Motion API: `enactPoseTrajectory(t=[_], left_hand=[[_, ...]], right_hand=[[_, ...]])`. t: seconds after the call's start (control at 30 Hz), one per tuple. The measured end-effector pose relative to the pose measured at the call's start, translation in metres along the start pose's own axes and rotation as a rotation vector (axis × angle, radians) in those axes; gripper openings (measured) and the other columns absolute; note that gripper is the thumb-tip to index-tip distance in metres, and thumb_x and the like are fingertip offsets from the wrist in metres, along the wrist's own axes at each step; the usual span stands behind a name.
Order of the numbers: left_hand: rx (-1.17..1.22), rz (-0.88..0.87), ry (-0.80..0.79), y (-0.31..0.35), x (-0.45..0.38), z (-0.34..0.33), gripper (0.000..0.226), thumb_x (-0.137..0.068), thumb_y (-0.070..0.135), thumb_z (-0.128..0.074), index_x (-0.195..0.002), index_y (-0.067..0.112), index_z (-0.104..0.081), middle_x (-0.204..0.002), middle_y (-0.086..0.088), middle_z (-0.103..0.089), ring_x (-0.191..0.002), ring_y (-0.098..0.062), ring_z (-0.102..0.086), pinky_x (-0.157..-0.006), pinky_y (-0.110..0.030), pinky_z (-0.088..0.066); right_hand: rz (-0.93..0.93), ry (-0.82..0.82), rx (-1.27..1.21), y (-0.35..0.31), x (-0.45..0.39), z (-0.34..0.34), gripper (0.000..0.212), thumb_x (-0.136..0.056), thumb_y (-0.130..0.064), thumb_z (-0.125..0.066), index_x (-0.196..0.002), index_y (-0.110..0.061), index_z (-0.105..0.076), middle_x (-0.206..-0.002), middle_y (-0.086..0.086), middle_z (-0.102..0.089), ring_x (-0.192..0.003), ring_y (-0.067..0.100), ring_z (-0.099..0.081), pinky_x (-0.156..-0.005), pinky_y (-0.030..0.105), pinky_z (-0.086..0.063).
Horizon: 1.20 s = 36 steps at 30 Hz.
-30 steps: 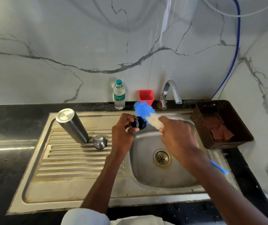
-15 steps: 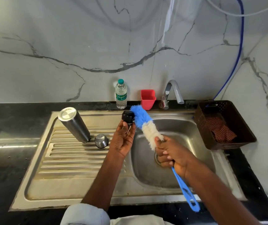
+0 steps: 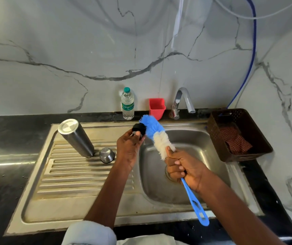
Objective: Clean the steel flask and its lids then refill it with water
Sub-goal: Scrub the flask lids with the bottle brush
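On the ribbed drainboard of the stainless steel sink [image 3: 88,206], the cylindrical steel flask [image 3: 76,137] is stood upside down, with 1 small domed steel lid [image 3: 106,155] just beside it. A small black inner lid [image 3: 139,129] is pinched by the left hand [image 3: 129,147]. The blue and white bristled bottle brush [image 3: 156,137] is gripped by the right hand [image 3: 185,167], its blue tip touching that lid.

White marble-look wall panels [image 3: 70,50] with grey veins, a black stone countertop [image 3: 3,183] below. Thin blue hose [image 3: 253,41] runs down the right corner, and glare streaks the wall up top.
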<state>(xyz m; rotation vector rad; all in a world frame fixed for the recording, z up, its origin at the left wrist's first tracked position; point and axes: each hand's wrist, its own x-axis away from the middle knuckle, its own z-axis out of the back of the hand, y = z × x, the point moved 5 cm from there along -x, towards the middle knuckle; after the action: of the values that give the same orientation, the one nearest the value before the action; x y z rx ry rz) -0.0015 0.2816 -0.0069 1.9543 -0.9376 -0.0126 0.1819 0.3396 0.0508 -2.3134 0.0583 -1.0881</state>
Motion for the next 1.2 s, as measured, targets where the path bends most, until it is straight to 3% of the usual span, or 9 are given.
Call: enactPoseTrajectory(t=[0.17, 0.23, 0.4, 0.5, 0.63, 0.73, 0.83, 1.0, 1.2], left_hand=[[0.336, 0.141, -0.019, 0.005, 0.001, 0.010, 0.049, -0.084, 0.002, -0.079, -0.127, -0.010, -0.059, -0.139, -0.027, -0.061, -0.130, -0.040, -0.061, -0.099, -0.041, -0.059], [0.302, 0.170, -0.045, 0.004, 0.004, 0.012, 0.062, -0.072, 0.008, -0.090, -0.127, -0.003, -0.061, -0.135, -0.025, -0.065, -0.126, -0.038, -0.064, -0.095, -0.036, -0.060], [0.278, 0.195, -0.056, 0.003, 0.008, 0.007, 0.031, -0.089, 0.022, -0.078, -0.112, 0.006, -0.068, -0.106, -0.015, -0.071, -0.086, -0.025, -0.066, -0.081, -0.034, -0.057], [0.315, 0.207, -0.055, 0.003, 0.007, 0.004, 0.036, -0.096, 0.029, -0.071, -0.118, 0.001, -0.069, -0.114, -0.019, -0.071, -0.094, -0.027, -0.068, -0.091, -0.036, -0.055], [0.438, 0.285, -0.004, 0.000, 0.006, -0.001, 0.036, -0.099, 0.022, -0.054, -0.125, -0.001, -0.062, -0.121, -0.024, -0.066, -0.103, -0.035, -0.066, -0.085, -0.041, -0.061], [0.476, 0.269, 0.051, -0.001, 0.003, -0.002, 0.041, -0.088, 0.006, -0.065, -0.128, -0.004, -0.059, -0.133, -0.030, -0.063, -0.120, -0.043, -0.065, -0.091, -0.053, -0.060], [0.447, 0.259, 0.056, -0.002, 0.003, -0.003, 0.040, -0.085, 0.015, -0.076, -0.118, -0.004, -0.062, -0.131, -0.027, -0.066, -0.126, -0.042, -0.064, -0.099, -0.056, -0.056], [0.343, 0.191, 0.060, -0.003, 0.013, -0.015, 0.022, -0.092, 0.025, -0.069, -0.100, 0.005, -0.072, -0.098, -0.011, -0.078, -0.092, -0.020, -0.077, -0.076, -0.032, -0.065], [0.179, 0.077, 0.031, 0.003, 0.013, -0.016, 0.036, -0.087, 0.015, -0.073, -0.121, 0.002, -0.070, -0.114, -0.013, -0.077, -0.104, -0.023, -0.075, -0.086, -0.032, -0.063]], right_hand=[[0.277, 0.247, 0.521, -0.007, 0.013, 0.011, 0.010, -0.105, -0.027, -0.053, -0.113, -0.023, -0.060, -0.057, -0.001, -0.031, -0.039, 0.006, -0.022, -0.037, 0.014, -0.018], [0.328, 0.257, 0.549, -0.004, 0.019, 0.009, 0.010, -0.105, -0.027, -0.055, -0.112, -0.026, -0.062, -0.056, -0.001, -0.032, -0.040, 0.007, -0.023, -0.040, 0.015, -0.019], [0.381, 0.235, 0.576, -0.002, 0.025, 0.005, 0.010, -0.103, -0.027, -0.059, -0.112, -0.030, -0.063, -0.055, -0.002, -0.036, -0.042, 0.008, -0.024, -0.041, 0.017, -0.020], [0.413, 0.252, 0.585, -0.003, 0.027, 0.007, 0.012, -0.103, -0.026, -0.059, -0.112, -0.031, -0.064, -0.055, -0.003, -0.037, -0.043, 0.008, -0.025, -0.041, 0.018, -0.021], [0.548, 0.335, 0.723, -0.005, 0.031, 0.008, 0.019, -0.100, -0.025, -0.062, -0.117, -0.033, -0.064, -0.053, -0.008, -0.047, -0.040, 0.006, -0.034, -0.039, 0.020, -0.028], [0.683, 0.453, 0.974, -0.008, 0.036, 0.007, 0.032, -0.096, -0.034, -0.067, -0.128, -0.036, -0.062, -0.065, -0.007, -0.067, -0.051, 0.007, -0.058, -0.050, 0.029, -0.048], [0.780, 0.528, 1.131, -0.009, 0.044, 0.004, 0.041, -0.097, -0.036, -0.066, -0.136, -0.040, -0.057, -0.064, -0.003, -0.064, -0.055, 0.008, -0.059, -0.055, 0.030, -0.050], [0.736, 0.560, 1.409, -0.003, 0.051, -0.014, 0.055, -0.099, -0.020, -0.059, -0.149, -0.039, -0.046, -0.093, -0.003, -0.072, -0.081, 0.018, -0.067, -0.070, 0.034, -0.050], [0.719, 0.583, 1.407, -0.018, 0.040, -0.016, 0.054, -0.098, -0.021, -0.061, -0.144, -0.045, -0.047, -0.104, -0.001, -0.076, -0.089, 0.024, -0.070, -0.076, 0.043, -0.056]])
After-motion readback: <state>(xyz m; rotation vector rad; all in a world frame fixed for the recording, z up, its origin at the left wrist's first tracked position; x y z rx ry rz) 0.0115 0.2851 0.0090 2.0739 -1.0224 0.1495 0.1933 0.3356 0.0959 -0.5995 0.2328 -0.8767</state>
